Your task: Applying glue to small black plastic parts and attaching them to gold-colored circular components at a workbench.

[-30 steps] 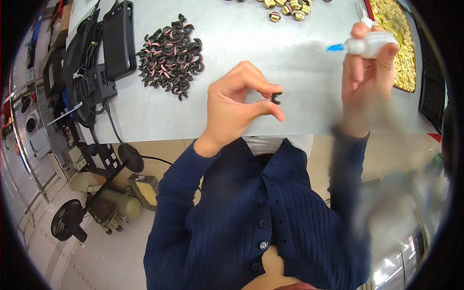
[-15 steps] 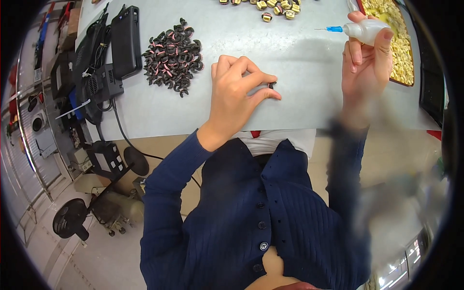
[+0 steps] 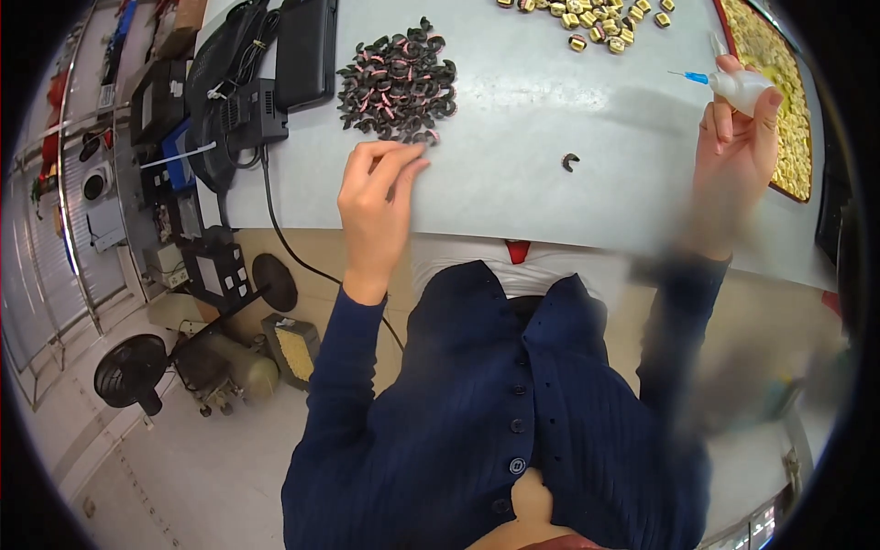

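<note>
My left hand (image 3: 374, 203) is at the near edge of a pile of small black curved pieces with pink edging (image 3: 396, 82). Its forefinger and thumb are slightly apart, with nothing visible between them. The fingertips reach the nearest pieces, which look blurred there. A single black curved piece (image 3: 570, 163) lies alone on the grey work surface, between my two hands. At the right, my right hand (image 3: 738, 147) holds a white squeeze bottle (image 3: 741, 90) with a blue needle tip (image 3: 697, 78), lying sideways and pointing left.
Several small gold-and-dark pieces (image 3: 600, 20) are scattered at the far edge of the table (image 3: 513, 110). A red-rimmed tray (image 3: 796, 137) of pale yellow pieces stands beyond my right hand. Black boxes (image 3: 305, 53) and cables (image 3: 268, 183) occupy the left side.
My left hand has let go of the single black piece, leaving it on the table, and has moved left to the black pile. My right hand still holds the bottle.
</note>
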A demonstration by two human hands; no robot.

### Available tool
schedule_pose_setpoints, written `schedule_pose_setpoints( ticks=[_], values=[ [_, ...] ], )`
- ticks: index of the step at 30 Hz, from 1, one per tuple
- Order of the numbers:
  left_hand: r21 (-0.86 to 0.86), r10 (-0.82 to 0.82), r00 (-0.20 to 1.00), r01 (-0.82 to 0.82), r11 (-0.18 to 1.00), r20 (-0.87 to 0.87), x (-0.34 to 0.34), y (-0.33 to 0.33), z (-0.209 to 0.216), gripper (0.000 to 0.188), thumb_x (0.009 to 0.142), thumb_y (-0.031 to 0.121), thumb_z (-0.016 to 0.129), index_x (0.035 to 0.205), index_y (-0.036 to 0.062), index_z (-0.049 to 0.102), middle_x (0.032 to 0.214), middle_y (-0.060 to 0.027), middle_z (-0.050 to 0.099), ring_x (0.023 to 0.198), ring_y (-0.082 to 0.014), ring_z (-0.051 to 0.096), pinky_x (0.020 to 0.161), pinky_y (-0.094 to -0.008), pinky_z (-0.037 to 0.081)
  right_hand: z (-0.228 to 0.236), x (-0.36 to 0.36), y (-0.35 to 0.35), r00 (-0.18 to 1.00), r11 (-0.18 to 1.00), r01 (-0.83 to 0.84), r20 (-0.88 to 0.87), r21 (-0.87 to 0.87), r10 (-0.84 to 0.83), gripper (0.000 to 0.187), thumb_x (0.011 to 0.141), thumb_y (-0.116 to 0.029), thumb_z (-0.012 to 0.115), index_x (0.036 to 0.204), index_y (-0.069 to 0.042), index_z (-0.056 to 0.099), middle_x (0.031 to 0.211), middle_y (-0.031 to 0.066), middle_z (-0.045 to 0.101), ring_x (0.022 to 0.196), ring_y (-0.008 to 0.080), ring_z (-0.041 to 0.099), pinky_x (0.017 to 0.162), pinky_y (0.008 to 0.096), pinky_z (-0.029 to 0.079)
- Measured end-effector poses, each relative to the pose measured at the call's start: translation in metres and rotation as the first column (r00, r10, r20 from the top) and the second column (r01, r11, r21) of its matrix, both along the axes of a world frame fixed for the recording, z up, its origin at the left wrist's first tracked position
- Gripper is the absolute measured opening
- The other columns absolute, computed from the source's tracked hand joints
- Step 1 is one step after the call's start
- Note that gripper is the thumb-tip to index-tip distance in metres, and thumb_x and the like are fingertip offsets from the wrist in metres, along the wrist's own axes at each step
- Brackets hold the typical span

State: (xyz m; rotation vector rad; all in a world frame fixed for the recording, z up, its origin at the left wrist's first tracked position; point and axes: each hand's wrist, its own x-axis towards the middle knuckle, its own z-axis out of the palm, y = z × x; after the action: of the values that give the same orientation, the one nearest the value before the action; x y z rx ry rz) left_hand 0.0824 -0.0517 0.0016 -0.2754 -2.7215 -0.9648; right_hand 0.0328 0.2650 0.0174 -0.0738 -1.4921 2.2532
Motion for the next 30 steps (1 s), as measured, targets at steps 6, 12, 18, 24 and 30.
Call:
schedule_pose_setpoints(
  ticks=[6, 12, 18, 24, 30],
  values=[
    [-0.021, 0.060, 0.989, -0.057, 0.998, 0.138, 0.002, 0.000, 0.008, 0.015, 0.078, 0.000, 0.069, 0.092, 0.0006, 0.065, 0.087, -0.0086, 0.055, 0.074, -0.0205, 0.058, 0.061, -0.0293, 0.047, -0.012, -0.002, 0.008, 0.999, 0.995, -0.033, -0.012, -0.094, 0.032, 0.041, 0.099, -0.035, 0.042, 0.106, 0.004, 0.054, 0.116, 0.0207, 0.058, 0.053, 0.0051, 0.033, 0.050, 0.0173, 0.028],
    [0.008, 0.099, 0.991, -0.100, 0.995, 0.094, 0.018, 0.016, 0.003, 0.011, 0.081, -0.002, 0.065, 0.092, -0.0014, 0.060, 0.089, -0.0091, 0.054, 0.072, -0.0197, 0.058, 0.065, -0.0274, 0.049, -0.012, 0.018, -0.018, 0.999, 0.998, -0.043, 0.016, -0.039, 0.044, 0.039, 0.100, -0.034, 0.039, 0.105, 0.002, 0.051, 0.106, 0.0256, 0.061, 0.047, 0.0062, 0.038, 0.042, 0.0182, 0.031],
    [0.657, -0.056, 0.966, -0.129, 0.743, 0.253, 0.039, 0.057, 0.002, 0.010, 0.083, -0.008, 0.062, 0.092, -0.0047, 0.059, 0.090, -0.0096, 0.060, 0.081, -0.0154, 0.062, 0.073, -0.0261, 0.051, -0.036, 0.084, -0.053, 0.992, 0.976, -0.026, 0.114, -0.218, 0.052, 0.038, 0.100, -0.036, 0.037, 0.111, 0.000, 0.045, 0.094, 0.0231, 0.062, 0.040, 0.0077, 0.037, 0.037, 0.0194, 0.030],
    [0.890, -0.470, 0.771, -0.273, 0.366, 0.430, 0.037, 0.084, 0.000, 0.024, 0.078, -0.014, 0.063, 0.101, -0.0081, 0.062, 0.090, -0.0139, 0.064, 0.079, -0.0196, 0.067, 0.072, -0.0270, 0.055, -0.038, 0.099, -0.066, 0.987, 0.993, -0.011, 0.159, -0.118, 0.030, 0.040, 0.100, -0.041, 0.036, 0.111, -0.003, 0.042, 0.089, 0.0222, 0.061, 0.040, 0.0081, 0.038, 0.037, 0.0193, 0.031],
    [0.900, -0.504, 0.753, -0.290, 0.324, 0.424, 0.033, 0.086, -0.005, 0.023, 0.076, -0.011, 0.067, 0.099, -0.0079, 0.062, 0.085, -0.0119, 0.062, 0.078, -0.0210, 0.067, 0.070, -0.0294, 0.057, -0.045, 0.100, -0.064, 0.993, 0.987, -0.043, 0.105, -0.152, 0.059, 0.039, 0.099, -0.041, 0.038, 0.110, -0.004, 0.041, 0.087, 0.0235, 0.061, 0.040, 0.0085, 0.038, 0.037, 0.0194, 0.032]
  ],
)
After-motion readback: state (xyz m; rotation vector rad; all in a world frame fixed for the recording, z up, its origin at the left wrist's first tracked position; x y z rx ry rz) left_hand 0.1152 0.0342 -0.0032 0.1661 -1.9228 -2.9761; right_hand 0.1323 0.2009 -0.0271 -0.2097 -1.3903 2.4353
